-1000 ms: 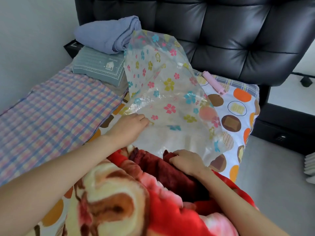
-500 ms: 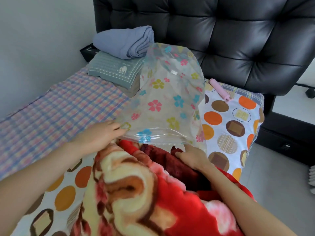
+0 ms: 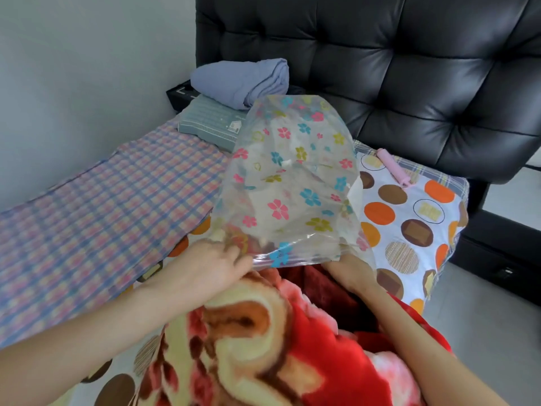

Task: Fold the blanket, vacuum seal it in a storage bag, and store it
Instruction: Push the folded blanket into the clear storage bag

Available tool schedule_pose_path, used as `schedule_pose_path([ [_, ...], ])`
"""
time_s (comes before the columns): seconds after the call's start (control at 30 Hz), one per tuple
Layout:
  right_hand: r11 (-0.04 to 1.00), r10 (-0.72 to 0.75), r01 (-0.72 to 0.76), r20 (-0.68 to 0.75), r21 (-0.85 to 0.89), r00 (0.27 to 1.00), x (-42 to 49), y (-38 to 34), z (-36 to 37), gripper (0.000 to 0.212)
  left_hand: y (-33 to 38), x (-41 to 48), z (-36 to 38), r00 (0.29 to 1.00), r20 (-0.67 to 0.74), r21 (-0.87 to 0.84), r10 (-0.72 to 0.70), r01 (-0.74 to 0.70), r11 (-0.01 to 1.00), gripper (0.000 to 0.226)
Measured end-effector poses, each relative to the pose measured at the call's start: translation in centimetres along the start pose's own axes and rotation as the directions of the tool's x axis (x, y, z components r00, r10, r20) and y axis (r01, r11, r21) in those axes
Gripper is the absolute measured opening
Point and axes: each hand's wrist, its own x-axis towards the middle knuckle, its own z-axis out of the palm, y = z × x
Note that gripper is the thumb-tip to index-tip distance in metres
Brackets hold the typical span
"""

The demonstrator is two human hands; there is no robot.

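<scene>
— What is different from a moment ago?
— The clear plastic storage bag (image 3: 292, 183) with coloured flowers is lifted higher now. Its open end has come closer to the fluffy red and cream blanket (image 3: 234, 347). The left hand (image 3: 210, 266) has moved up onto the bag's edge.
— Which way does the bag point?
— Its long side runs away from the person, toward the black padded headboard (image 3: 409, 68). The closed end sticks up in the air on the far side. The open end faces the person, right over the far end of the blanket.
— Where is it?
— It is above the spotted bed sheet (image 3: 409, 253), between the two hands.
— What do the hands do?
— The left hand's fingers are curled on the left of the open edge and hold it. The right hand (image 3: 352, 272) is at the right corner of the opening. Its fingers go under the plastic, so I cannot tell if they hold on. The blanket lies in a pile under both arms.
</scene>
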Motion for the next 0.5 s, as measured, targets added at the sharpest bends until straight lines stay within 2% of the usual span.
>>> schedule_pose_path([
  [0.07, 1.0, -0.002, 0.002, -0.013, 0.006, 1.0, -0.5, -0.4, -0.1, 0.048, 0.6, 1.3, 0.5, 0.999, 0.005, 0.012, 0.053, -0.053, 0.999, 0.03],
  [0.13, 1.0, -0.004, 0.004, -0.025, 0.012, 1.0, -0.6, -0.4, 0.0, 0.05, 0.7, 2.8, 0.8, 0.997, 0.04, -0.049, 0.067, -0.066, 0.997, 0.035],
  [0.23, 0.999, 0.018, -0.017, -0.038, 0.039, 0.999, -0.9, -0.5, 0.1, 0.053, 1.0, 4.4, 1.0, 0.999, 0.016, -0.126, 0.034, -0.032, 0.992, 0.013],
  [0.3, 0.998, 0.046, -0.044, -0.043, 0.051, 0.998, -1.3, -0.6, 0.0, 0.061, 1.6, 4.8, 1.8, 0.998, -0.05, -0.209, -0.049, 0.038, 0.977, 0.021],
  [0.4, 0.994, 0.071, -0.068, -0.032, 0.09, 0.997, -1.9, -0.5, -0.1, 0.064, 3.2, 4.0, 2.8, 0.961, -0.099, -0.388, -0.258, 0.202, 0.899, 0.032],
  [0.5, 0.994, 0.061, -0.056, -0.056, 0.091, 0.997, -2.4, -0.3, 0.1, 0.074, 4.8, 2.4, 3.2, 0.934, -0.108, -0.538, -0.342, 0.234, 0.809, 0.032],
])
